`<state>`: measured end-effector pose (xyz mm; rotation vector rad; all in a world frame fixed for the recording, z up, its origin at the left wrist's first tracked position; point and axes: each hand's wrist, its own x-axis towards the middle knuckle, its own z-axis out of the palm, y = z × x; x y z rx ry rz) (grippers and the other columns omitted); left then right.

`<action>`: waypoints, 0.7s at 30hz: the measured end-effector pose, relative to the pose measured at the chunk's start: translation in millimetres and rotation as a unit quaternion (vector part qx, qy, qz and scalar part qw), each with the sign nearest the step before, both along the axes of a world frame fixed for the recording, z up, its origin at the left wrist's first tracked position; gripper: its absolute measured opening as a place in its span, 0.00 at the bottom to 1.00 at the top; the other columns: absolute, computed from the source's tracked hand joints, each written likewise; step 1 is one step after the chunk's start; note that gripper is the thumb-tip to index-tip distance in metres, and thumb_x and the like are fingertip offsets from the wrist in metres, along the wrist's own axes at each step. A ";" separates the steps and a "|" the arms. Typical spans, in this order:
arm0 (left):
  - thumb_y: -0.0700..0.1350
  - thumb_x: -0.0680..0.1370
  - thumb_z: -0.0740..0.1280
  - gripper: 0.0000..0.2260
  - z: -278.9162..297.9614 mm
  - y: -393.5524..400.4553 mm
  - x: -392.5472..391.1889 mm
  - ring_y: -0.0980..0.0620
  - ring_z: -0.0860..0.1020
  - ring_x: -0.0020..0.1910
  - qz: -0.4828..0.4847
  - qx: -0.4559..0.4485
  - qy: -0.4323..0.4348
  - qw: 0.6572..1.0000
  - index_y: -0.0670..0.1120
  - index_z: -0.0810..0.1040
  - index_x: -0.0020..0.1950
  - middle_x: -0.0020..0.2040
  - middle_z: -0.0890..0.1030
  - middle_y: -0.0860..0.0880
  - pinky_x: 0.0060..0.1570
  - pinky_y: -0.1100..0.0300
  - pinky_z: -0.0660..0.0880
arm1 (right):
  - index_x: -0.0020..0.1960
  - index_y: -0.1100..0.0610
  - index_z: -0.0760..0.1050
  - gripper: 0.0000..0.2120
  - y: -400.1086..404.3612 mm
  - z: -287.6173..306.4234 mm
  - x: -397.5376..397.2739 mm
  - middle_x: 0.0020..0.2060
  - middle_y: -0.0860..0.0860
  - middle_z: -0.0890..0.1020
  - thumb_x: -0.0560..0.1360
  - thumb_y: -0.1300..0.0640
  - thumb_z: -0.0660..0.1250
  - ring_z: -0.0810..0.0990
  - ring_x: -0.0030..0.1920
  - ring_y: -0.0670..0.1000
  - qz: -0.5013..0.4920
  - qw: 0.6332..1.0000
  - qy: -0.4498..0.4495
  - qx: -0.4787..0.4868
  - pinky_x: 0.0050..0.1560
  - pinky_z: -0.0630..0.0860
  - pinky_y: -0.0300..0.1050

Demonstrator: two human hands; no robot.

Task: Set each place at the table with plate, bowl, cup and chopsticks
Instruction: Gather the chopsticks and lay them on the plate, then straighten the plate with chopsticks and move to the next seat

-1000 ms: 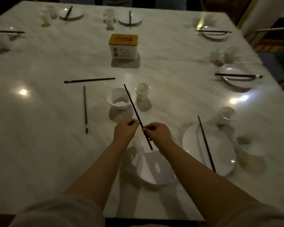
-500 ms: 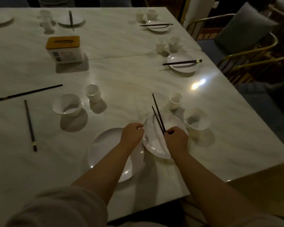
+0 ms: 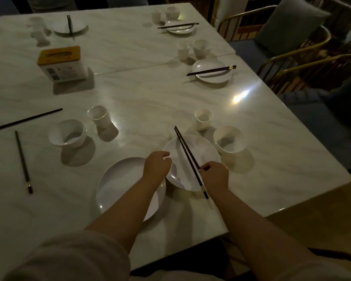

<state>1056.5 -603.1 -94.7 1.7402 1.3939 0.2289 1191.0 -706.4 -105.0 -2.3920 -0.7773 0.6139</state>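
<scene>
A plate (image 3: 203,157) was set near the table's (image 3: 272,159) right edge, a bowl (image 3: 229,139) and cup (image 3: 204,118) just behind it. Bare marble was left between plate and edge. A chopstick pair (image 3: 187,157) was pinched by the right hand (image 3: 215,176) across the plate. The left hand (image 3: 156,166), fingers curled, was held at the plate's left rim; contact could not be told.

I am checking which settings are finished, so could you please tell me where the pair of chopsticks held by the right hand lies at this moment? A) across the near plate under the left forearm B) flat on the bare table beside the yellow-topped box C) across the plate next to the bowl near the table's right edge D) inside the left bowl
C: the right hand pinches the chopsticks, which run diagonally over the plate beside the bowl.
</scene>
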 end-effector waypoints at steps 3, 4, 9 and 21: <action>0.41 0.78 0.61 0.17 -0.3 -1.1 -3.0 0.48 0.72 0.66 -0.002 -0.002 -0.012 1.000 0.45 0.76 0.67 0.68 0.75 0.46 0.65 0.59 0.67 | 0.47 0.61 0.82 0.06 0.3 -3.6 0.9 0.44 0.56 0.84 0.74 0.61 0.68 0.82 0.46 0.53 0.007 1.000 0.003 -0.010 0.43 0.69 0.36; 0.41 0.78 0.62 0.17 -0.4 -1.5 -4.3 0.49 0.72 0.66 -0.002 0.000 -0.015 1.000 0.45 0.76 0.66 0.68 0.75 0.46 0.65 0.59 0.66 | 0.47 0.61 0.82 0.06 0.2 -4.6 1.1 0.44 0.55 0.85 0.74 0.60 0.68 0.82 0.46 0.53 0.010 1.000 0.003 -0.011 0.43 0.69 0.36; 0.41 0.79 0.62 0.16 0.7 -4.4 -12.0 0.48 0.73 0.65 0.001 0.017 -0.023 1.000 0.46 0.76 0.66 0.67 0.75 0.46 0.63 0.60 0.67 | 0.52 0.61 0.81 0.08 -0.9 -6.1 -3.0 0.48 0.56 0.83 0.75 0.59 0.68 0.80 0.47 0.52 0.007 1.000 -0.003 0.011 0.46 0.69 0.37; 0.39 0.74 0.65 0.16 -9.7 -13.8 -91.3 0.43 0.69 0.64 0.237 0.147 0.120 0.953 0.51 0.79 0.59 0.65 0.71 0.47 0.65 0.48 0.67 | 0.46 0.61 0.79 0.05 6.5 -5.1 -84.3 0.41 0.54 0.82 0.76 0.62 0.65 0.77 0.39 0.47 0.161 0.986 0.024 0.040 0.37 0.70 0.33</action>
